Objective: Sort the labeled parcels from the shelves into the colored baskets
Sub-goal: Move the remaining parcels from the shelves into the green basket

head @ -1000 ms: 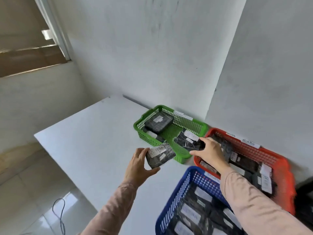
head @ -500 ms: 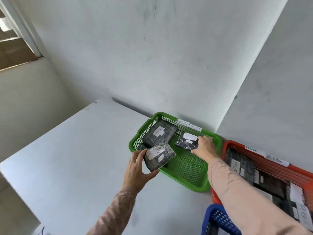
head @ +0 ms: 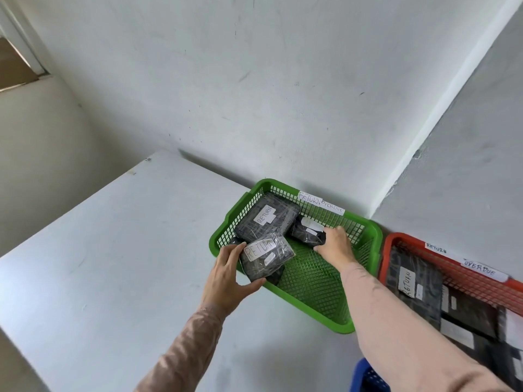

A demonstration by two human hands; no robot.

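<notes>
A green basket point(head: 365, 281) stands against the wall with a white strip reading RETURN OVERDUE on its back rim. My left hand point(head: 226, 275) grips a black wrapped parcel labelled RETURN point(head: 266, 257) over the basket's front left corner. My right hand point(head: 335, 246) is inside the basket, fingers closed on a small black parcel point(head: 307, 233) with a white label. A larger black parcel marked RETURN point(head: 267, 220) lies in the back left of the basket.
A red basket point(head: 396, 241) with several black labelled parcels stands to the right of the green one. A blue basket's corner point(head: 365, 377) shows at the bottom right. All stand on a white table point(head: 113, 264) set into a wall corner.
My view has moved closer to the green basket. My left hand has brought its parcel further over the basket's corner. My right hand has lowered the small parcel deeper inside.
</notes>
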